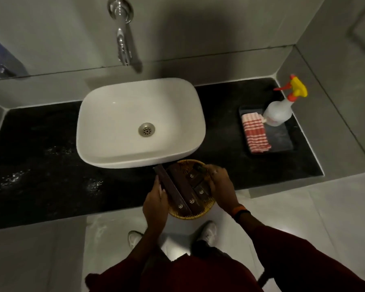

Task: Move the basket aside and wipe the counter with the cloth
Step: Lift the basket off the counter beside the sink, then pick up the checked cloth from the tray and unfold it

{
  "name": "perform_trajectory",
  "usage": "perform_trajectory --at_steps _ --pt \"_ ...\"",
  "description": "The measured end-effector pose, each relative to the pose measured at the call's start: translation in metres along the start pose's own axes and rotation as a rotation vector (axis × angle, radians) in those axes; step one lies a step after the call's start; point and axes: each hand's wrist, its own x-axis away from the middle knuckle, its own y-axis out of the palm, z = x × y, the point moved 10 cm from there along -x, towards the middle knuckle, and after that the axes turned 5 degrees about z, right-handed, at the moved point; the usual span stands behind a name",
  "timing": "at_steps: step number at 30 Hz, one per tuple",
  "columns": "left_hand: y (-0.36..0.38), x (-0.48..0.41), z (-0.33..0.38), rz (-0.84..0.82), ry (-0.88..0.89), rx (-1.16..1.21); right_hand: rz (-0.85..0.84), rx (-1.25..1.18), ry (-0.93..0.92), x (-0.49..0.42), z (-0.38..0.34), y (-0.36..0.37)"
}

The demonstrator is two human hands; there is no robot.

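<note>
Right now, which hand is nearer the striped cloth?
Right. The right hand grips the basket on the side facing the striped cloth; the left hand holds the far side.

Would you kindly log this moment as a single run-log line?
phase: moving basket | left hand: grip on basket | right hand: grip on basket | cloth: untouched in tray | counter: unwiped
</note>
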Motion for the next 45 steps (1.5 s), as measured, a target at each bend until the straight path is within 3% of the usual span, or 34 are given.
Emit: perform_trajectory --at_steps 12,16,19,21,25,29,34,40,45 --pt "0.031 0.015 0.023 0.089 -0.096 0.063 -0.176 0.113 -0.025 -0.038 0.030 0.000" --pt "0.020 0.012 0.030 0.195 -0.103 0.099 -0.092 0.108 -0.072 -0.038 0.030 -0.008" --pt "-0.005 0.016 0.050 0.416 -0.009 0.040 0.010 0.119 -0.113 -0.039 0.027 -0.021" --pt "-0.009 0.016 0.077 0.456 0.098 0.039 0.061 0.115 -0.123 -0.042 0.026 -0.031" --pt "0.027 0.017 0.165 0.286 0.451 0.086 0.148 0.103 -0.063 -0.058 0.044 -0.064" --pt "0.094 -0.006 0.241 0.048 0.599 0.164 0.224 0.127 0.104 -0.089 0.089 -0.109" --pt "0.192 -0.044 0.292 -0.308 0.469 0.116 0.168 0.158 0.320 -0.120 0.163 -0.135" --pt "0.285 -0.090 0.348 -0.534 0.678 -0.232 0.044 0.258 0.481 -0.138 0.200 -0.133" --pt "0.333 -0.117 0.366 -0.651 0.691 -0.504 0.017 0.255 0.554 -0.143 0.219 -0.125"
